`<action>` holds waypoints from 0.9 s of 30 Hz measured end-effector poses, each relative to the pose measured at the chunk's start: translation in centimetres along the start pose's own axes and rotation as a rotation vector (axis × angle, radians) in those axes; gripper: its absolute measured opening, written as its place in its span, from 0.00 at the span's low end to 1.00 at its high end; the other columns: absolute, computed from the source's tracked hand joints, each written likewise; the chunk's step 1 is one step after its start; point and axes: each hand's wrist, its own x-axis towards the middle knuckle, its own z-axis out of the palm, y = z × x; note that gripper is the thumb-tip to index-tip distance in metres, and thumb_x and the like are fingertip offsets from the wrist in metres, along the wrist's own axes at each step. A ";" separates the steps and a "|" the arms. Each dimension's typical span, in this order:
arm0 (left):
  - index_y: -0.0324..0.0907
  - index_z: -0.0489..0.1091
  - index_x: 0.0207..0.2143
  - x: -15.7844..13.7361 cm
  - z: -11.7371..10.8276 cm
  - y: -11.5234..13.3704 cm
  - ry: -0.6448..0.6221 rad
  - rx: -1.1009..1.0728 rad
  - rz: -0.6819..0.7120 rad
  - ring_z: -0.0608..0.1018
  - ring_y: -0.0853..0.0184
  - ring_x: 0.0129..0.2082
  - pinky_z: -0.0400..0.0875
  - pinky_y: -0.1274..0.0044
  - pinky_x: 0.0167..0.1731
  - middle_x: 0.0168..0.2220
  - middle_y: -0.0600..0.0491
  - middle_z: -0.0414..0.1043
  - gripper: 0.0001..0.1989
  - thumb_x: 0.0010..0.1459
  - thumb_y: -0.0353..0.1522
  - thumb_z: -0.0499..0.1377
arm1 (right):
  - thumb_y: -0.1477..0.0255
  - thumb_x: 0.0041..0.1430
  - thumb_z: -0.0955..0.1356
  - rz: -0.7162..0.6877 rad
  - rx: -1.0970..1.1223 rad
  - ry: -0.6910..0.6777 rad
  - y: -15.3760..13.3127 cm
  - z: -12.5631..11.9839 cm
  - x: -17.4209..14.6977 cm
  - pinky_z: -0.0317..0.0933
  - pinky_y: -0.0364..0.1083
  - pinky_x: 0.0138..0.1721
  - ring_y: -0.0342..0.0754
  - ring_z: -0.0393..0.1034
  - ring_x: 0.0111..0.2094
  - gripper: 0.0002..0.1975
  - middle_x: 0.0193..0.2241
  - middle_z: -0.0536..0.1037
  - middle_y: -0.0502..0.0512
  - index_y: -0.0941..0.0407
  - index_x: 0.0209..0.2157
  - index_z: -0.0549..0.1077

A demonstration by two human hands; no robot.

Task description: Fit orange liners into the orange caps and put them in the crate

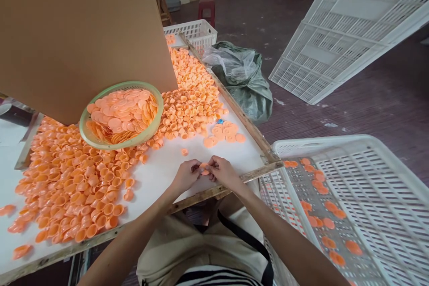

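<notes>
Close to the table's front edge, my left hand (188,172) and my right hand (221,170) pinch one small orange plastic piece (204,169) between them. Fingers cover part of it, so I cannot tell whether it is a disc, a cup or both together. A single orange cup (184,152) lies on the white tabletop (164,165) just beyond my left hand. Farther off, a loose group of flat orange discs (224,133) lies beside a small blue item (219,121). A big heap of orange cups (80,187) spreads over the left side.
A pale green basket (156,127) full of orange discs rests on the cups, against a tall cardboard sheet (87,31). At my right stands a white crate (372,143) with scattered orange pieces. Beyond are a green sack (258,98), stacked white crates (335,40) and a wooden table rim (241,120).
</notes>
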 end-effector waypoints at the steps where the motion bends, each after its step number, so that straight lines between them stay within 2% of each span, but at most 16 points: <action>1: 0.40 0.69 0.30 0.2 0.0 0.0 -0.007 -0.007 -0.015 0.72 0.71 0.23 0.66 0.80 0.25 0.24 0.55 0.71 0.07 0.56 0.33 0.54 | 0.70 0.55 0.67 0.011 -0.012 0.002 0.0 0.1 0.1 0.61 0.39 0.18 0.41 0.66 0.16 0.09 0.14 0.69 0.44 0.55 0.25 0.63; 10: 0.40 0.66 0.27 1.7 -0.3 0.3 -0.094 -0.032 -0.142 0.73 0.72 0.19 0.66 0.81 0.20 0.21 0.55 0.71 0.01 0.51 0.28 0.57 | 0.77 0.56 0.65 0.187 -0.097 -0.003 -0.9 0.4 1.1 0.57 0.39 0.13 0.41 0.63 0.11 0.09 0.10 0.67 0.44 0.55 0.25 0.60; 14: 0.38 0.65 0.25 2.4 -0.4 1.2 -0.112 -0.045 -0.277 0.72 0.73 0.16 0.63 0.83 0.15 0.19 0.55 0.69 0.04 0.47 0.23 0.57 | 0.77 0.52 0.68 0.257 -0.140 0.007 -1.7 0.0 1.7 0.54 0.39 0.12 0.42 0.63 0.11 0.10 0.11 0.70 0.48 0.55 0.23 0.62; 18: 0.37 0.65 0.24 3.2 -0.3 1.3 -0.129 -0.088 -0.386 0.72 0.73 0.15 0.63 0.84 0.15 0.16 0.56 0.68 0.05 0.45 0.21 0.58 | 0.75 0.48 0.71 0.333 -0.200 -0.061 -2.2 -0.2 2.5 0.54 0.40 0.12 0.42 0.61 0.11 0.11 0.10 0.70 0.51 0.56 0.19 0.64; 23: 0.37 0.65 0.24 3.3 -0.1 0.9 -0.088 -0.120 -0.396 0.72 0.73 0.15 0.64 0.83 0.16 0.15 0.56 0.68 0.07 0.45 0.21 0.60 | 0.77 0.50 0.68 0.364 -0.190 -0.053 -2.0 0.0 2.7 0.55 0.41 0.12 0.42 0.61 0.10 0.11 0.11 0.71 0.51 0.56 0.20 0.63; 27: 0.38 0.64 0.26 2.0 0.2 0.9 -0.025 -0.085 -0.320 0.71 0.73 0.15 0.63 0.82 0.17 0.18 0.57 0.68 0.06 0.49 0.22 0.59 | 0.77 0.54 0.66 0.280 -0.091 0.000 -1.4 0.6 1.7 0.55 0.41 0.13 0.43 0.62 0.11 0.09 0.13 0.71 0.49 0.55 0.24 0.61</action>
